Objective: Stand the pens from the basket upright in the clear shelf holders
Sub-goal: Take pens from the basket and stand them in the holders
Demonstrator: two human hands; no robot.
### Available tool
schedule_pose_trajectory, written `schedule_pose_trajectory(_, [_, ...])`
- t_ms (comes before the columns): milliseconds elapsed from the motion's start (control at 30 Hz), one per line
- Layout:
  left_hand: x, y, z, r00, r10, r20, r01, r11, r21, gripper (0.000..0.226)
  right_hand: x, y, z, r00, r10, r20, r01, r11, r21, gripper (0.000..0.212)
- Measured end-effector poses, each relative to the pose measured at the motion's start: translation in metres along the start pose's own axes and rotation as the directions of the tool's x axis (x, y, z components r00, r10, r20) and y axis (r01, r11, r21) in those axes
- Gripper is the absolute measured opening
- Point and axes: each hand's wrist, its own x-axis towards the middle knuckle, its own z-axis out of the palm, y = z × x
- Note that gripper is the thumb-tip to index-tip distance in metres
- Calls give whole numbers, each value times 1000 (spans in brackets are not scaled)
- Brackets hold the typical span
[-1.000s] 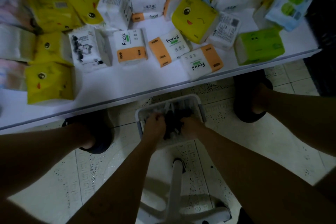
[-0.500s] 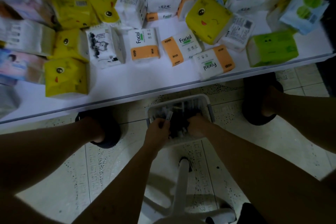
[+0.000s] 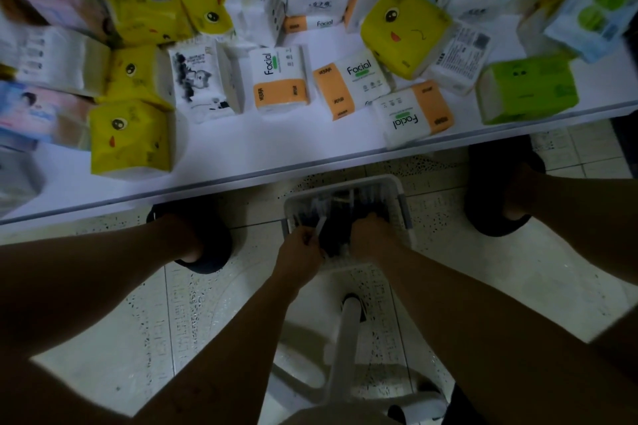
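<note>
Pens [image 3: 340, 207] in the basket [image 3: 345, 183] need gathering tips-aligned: my left hand [image 3: 300, 248] pinches one, my right hand [image 3: 371, 238] curls round several.

A single head-worn wide-angle camera looks steeply down from above. The surface [image 3: 262, 152] fills the upper frame; the floor [image 3: 193, 304] and basket [image 3: 345, 187] lie below, at arm's reach.

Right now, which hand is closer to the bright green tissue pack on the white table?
Right. The right hand is in the white plastic basket, diagonally below the bright green tissue pack; the left hand, pinching a pale pen, sits farther left.
</note>
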Motion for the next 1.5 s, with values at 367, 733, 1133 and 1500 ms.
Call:
schedule_pose_trajectory(367, [0,9,11,999,-8,-41,7,999,-34,19,-25,4,-17,961,177,-214,-49,866,497,20])
schedule_pose_trajectory(733, [-47,43,1,973,220,-62,-229,953,-197,19,-103,4,-36,956,76,-283,137,739,660,21])
schedule_pose_trajectory(1133, [-121,118,-61,897,394,-200,-441,789,-427,22,-197,-22,-108,665,113,-738,568,566,598,17])
schedule_pose_trajectory(1500, [-220,181,-109,658,686,-310,-741,517,-428,28,-305,-49,-184,382,43,-923,822,440,361,17])
